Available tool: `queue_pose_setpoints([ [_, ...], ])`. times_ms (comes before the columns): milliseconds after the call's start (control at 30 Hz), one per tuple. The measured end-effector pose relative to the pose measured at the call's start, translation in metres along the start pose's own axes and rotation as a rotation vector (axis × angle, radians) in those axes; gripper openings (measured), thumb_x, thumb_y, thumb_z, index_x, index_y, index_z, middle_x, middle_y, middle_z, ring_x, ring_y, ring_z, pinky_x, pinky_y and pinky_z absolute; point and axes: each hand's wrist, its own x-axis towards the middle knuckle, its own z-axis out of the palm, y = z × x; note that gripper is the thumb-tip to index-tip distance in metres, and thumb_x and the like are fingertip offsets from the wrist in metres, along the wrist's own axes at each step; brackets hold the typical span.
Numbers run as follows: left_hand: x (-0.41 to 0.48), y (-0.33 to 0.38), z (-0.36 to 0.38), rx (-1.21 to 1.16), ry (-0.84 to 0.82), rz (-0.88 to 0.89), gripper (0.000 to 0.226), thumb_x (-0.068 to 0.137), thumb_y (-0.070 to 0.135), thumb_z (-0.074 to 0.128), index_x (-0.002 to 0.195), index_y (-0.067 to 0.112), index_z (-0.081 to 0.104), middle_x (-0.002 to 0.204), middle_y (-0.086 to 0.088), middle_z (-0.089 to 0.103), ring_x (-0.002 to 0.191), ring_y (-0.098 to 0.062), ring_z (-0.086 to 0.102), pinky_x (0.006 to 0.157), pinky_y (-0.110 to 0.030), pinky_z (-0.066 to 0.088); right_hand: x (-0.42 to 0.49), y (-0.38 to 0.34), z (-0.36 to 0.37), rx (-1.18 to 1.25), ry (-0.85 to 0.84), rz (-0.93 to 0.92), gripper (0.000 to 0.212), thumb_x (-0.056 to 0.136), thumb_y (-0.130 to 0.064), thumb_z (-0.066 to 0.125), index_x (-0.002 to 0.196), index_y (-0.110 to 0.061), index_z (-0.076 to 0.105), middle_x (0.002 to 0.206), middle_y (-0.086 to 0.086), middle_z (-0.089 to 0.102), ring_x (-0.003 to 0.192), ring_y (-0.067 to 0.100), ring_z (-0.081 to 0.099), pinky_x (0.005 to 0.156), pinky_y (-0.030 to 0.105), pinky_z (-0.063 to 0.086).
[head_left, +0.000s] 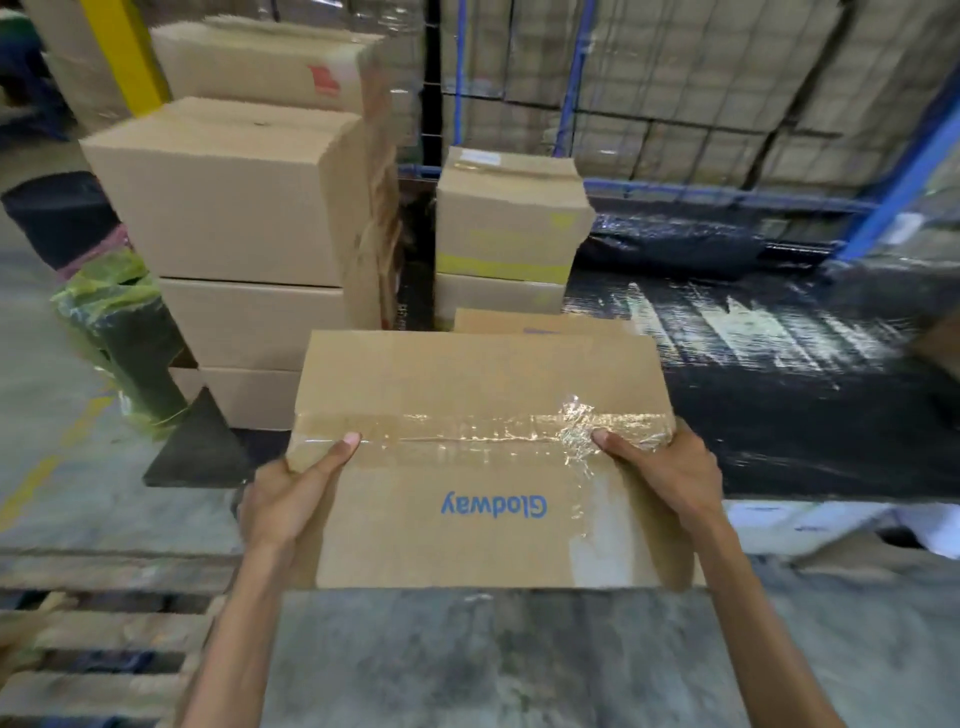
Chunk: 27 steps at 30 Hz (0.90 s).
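— What is being held?
— A brown box (483, 467) with blue letters is held up in the air, in front of the tall stack of boxes (234, 208) and a bit to its right. It is not set down on anything.
— How are the hands used?
— The left hand (291, 493) is wrapped round one end of the box, with the thumb pressed on the clear tape (467, 436). The right hand (660, 473) is wrapped round the other end in the same way.
— Which step is this?
— It looks like the carrying step. The box is already taped shut, so it is likely being taken to a pile.
— Where could it be put?
— Maybe on the small stack (509, 223), just right of the tall stack. Maybe on the black wrapped load (753, 389), further right. That cannot be told for sure.
— What is needed next?
— The box should be held flat, lifted above a pile, then lowered softly. It should be let go only when it is fully rested.
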Motion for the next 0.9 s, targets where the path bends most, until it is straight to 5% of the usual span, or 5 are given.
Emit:
queue_pose_setpoints([
  [133,-0.009,0.053,0.066,0.042,-0.020,0.038,0.087,0.066,0.085,0.068,0.119,0.016,0.072,0.127,-0.013,0.069,0.123,-0.039,0.059,0.101,-0.042,0.044,0.054,0.018,-0.050,0.018,0.032,-0.005,0.102,0.044,-0.092,0.073,0.120,-0.024,0.062,0.118,0.003,0.071,0.112,0.032,0.064,0.094,0.045,0.052],
  [300,0.025,0.114,0.130,0.026,-0.114,0.070,0.080,0.050,0.093,0.070,0.091,0.025,0.074,0.109,-0.001,0.075,0.109,-0.033,0.067,0.099,-0.041,0.050,0.133,0.020,-0.082,0.007,0.066,-0.002,0.095,0.050,-0.086,0.076,0.120,-0.024,0.062,0.116,0.004,0.069,0.113,0.033,0.064,0.090,0.042,0.050],
  [633,0.151,0.242,0.226,0.236,-0.140,0.136,0.103,0.067,0.091,0.059,0.129,0.009,0.060,0.134,-0.012,0.061,0.124,-0.038,0.057,0.100,-0.044,0.046,0.326,-0.038,-0.074,0.109,-0.077,0.012,0.079,0.046,-0.082,0.081,0.101,-0.032,0.056,0.112,0.000,0.068,0.101,0.025,0.065,0.096,0.048,0.052],
  [733,0.180,0.254,0.241,0.274,-0.139,0.110,0.110,0.056,0.099,0.055,0.126,0.014,0.064,0.130,-0.010,0.065,0.119,-0.035,0.060,0.100,-0.046,0.048,0.374,-0.045,-0.058,0.123,-0.128,0.077,0.108,0.037,-0.084,0.082,0.122,-0.022,0.058,0.116,0.001,0.068,0.102,0.026,0.065,0.095,0.047,0.053],
  [900,0.208,0.248,0.265,0.362,-0.132,0.038,0.110,0.061,0.097,0.055,0.131,0.011,0.061,0.133,-0.013,0.063,0.121,-0.037,0.059,0.099,-0.044,0.048,0.411,-0.024,-0.020,0.096,-0.188,0.129,0.114,0.036,-0.086,0.081,0.128,-0.022,0.059,0.118,0.001,0.068,0.103,0.025,0.065,0.095,0.046,0.054],
])
